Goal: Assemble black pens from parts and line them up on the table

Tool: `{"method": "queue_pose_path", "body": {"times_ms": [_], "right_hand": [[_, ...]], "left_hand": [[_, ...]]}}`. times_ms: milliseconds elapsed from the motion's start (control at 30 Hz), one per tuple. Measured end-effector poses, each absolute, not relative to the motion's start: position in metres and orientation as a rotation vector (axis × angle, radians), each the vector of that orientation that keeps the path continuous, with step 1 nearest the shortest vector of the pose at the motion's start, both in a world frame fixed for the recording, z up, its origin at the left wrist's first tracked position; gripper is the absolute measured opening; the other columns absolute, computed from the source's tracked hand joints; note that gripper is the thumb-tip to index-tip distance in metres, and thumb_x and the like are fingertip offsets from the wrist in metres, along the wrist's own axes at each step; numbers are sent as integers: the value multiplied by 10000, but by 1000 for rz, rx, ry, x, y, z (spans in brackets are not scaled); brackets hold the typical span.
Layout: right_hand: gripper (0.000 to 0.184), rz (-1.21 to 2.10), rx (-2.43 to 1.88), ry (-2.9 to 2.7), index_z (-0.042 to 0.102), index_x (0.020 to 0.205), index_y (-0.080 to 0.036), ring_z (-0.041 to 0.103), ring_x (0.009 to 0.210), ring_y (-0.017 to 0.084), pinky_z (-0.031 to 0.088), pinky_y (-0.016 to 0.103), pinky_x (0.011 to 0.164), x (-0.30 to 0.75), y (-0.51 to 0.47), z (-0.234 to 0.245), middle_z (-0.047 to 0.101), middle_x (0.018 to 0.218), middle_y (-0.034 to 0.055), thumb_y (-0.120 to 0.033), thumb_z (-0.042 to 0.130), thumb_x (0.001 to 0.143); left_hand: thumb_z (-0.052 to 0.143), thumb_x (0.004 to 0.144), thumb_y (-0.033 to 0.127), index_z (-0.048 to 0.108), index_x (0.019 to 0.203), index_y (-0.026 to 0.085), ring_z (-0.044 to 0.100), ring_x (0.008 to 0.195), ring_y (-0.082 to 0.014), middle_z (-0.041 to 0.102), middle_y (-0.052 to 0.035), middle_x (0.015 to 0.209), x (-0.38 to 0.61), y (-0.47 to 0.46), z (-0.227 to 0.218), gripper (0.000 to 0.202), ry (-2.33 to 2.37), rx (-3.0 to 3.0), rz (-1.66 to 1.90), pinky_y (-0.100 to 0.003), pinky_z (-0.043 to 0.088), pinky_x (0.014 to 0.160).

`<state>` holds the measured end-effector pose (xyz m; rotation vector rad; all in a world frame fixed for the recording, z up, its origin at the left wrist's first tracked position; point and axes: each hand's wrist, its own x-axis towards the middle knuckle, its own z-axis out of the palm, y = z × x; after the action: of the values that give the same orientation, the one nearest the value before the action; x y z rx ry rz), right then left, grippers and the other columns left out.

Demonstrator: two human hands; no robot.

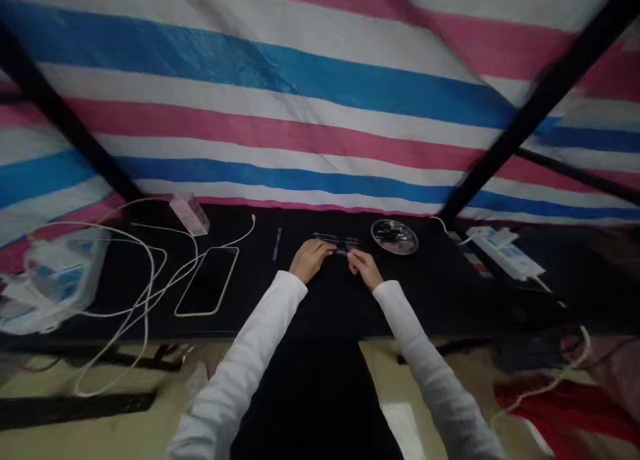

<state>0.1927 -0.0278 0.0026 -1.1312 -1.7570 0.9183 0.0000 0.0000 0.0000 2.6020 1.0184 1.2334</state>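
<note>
Both my hands rest on a black table (325,300), in white sleeves. My left hand (309,259) has its fingers curled around the left end of a small dark object (341,243) lying on the table. My right hand (364,267) pinches the same object's right end. The object is too dark and blurred to name. A thin dark pen-like stick (277,244) lies just left of my left hand.
A round metal dish (395,237) sits right of the hands. A phone (207,281) lies face up at left among white cables (145,273), near a pink box (189,214). A white power strip (507,255) lies at right. A striped tarp (300,113) hangs behind.
</note>
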Motion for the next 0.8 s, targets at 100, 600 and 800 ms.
{"method": "queue_pose_path", "body": {"times_ms": [100,600,800], "right_hand": [[420,746,-1195,-1650,439,609,-190,383,493,92,308,232,533,192,-29,2,407,508,-38,-497,355,882],[588,650,-1235,-1834,574,757,-188,462,520,112,352,240,580,193,-32,-4,464,529,-13,-496,101,923],[611,666,-1280,-1854,579,749,-191,471,531,114,353,246,595,192,-30,-4,479,535,-9,-495,79,922]], "left_hand": [[440,878,315,555,1109,199,473,1128,-199,551,-87,1145,6,-4,4,282,1287,2311,1485,-384,349,995],[426,880,299,224,1243,297,268,366,4,510,33,803,53,24,13,416,799,728,1459,-119,186,332],[339,891,415,349,1163,282,200,338,-1,479,45,691,25,37,16,303,768,741,1401,-120,93,328]]}}
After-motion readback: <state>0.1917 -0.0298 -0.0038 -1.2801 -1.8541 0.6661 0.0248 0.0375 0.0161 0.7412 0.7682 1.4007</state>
